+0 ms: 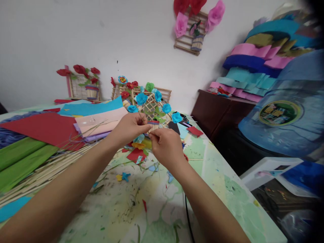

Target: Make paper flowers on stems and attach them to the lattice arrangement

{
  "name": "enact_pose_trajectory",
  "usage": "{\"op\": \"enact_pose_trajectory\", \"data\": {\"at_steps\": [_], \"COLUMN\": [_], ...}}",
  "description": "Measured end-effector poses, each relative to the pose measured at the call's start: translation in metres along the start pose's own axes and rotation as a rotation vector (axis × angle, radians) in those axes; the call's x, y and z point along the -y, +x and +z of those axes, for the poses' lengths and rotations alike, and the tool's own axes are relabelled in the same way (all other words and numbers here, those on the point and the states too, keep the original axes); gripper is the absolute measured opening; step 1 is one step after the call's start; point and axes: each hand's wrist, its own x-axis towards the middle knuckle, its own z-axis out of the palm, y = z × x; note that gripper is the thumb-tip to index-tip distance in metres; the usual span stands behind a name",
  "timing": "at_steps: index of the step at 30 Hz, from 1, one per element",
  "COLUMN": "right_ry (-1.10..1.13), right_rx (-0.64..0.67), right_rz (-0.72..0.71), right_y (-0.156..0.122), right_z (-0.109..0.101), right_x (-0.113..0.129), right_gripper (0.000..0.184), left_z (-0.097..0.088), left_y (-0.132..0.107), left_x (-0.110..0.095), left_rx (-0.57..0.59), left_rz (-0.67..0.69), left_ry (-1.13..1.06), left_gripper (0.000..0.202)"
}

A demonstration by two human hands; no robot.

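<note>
The small basket of pale sticks with a red-and-blue rim (155, 126) sits just beyond my pinched fingertips, partly hidden by them, in front of a pale wooden lattice (150, 106) trimmed with blue paper flowers (141, 98). My left hand (135, 128) presses thumb to forefinger, my right hand (167, 145) likewise, the two tips near each other; what that grip pinches is too fine to make out. I judge this a delicate two-handed step beside the basket, calling next for light, steady fingertips. Red paper scraps (136, 154) lie nearer me on the green-and-white patterned worktop (217, 202); long pale sticks (58, 165) spread leftward. At right, a big translucent blue plastic bottle (303, 91) wears an oval, yellow-rimmed green label (278, 113), its print unreadable.
</note>
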Motion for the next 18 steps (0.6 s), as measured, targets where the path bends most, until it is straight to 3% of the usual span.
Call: {"op": "enact_pose_trajectory", "data": {"at_steps": [6, 14, 18], "right_ry": [0.036, 0.138, 0.266], "right_rx": [-0.009, -0.015, -0.037], "right_rz": [0.024, 0.108, 0.185], "right_y": [0.001, 0.002, 0.004], "right_z": [0.002, 0.003, 0.003], "right_x": [-0.002, -0.007, -0.014], "right_gripper": [0.020, 0.018, 0.018], "left_z": [0.002, 0.005, 0.003], "left_y": [0.000, 0.000, 0.000], "left_x": [0.000, -0.001, -0.002], "left_rx": [-0.019, 0.030, 0.163], "left_rz": [-0.071, -0.060, -0.016], "left_ry": [-0.088, -0.191, -0.203], "left_gripper": [0.026, 0.038, 0.030]}}
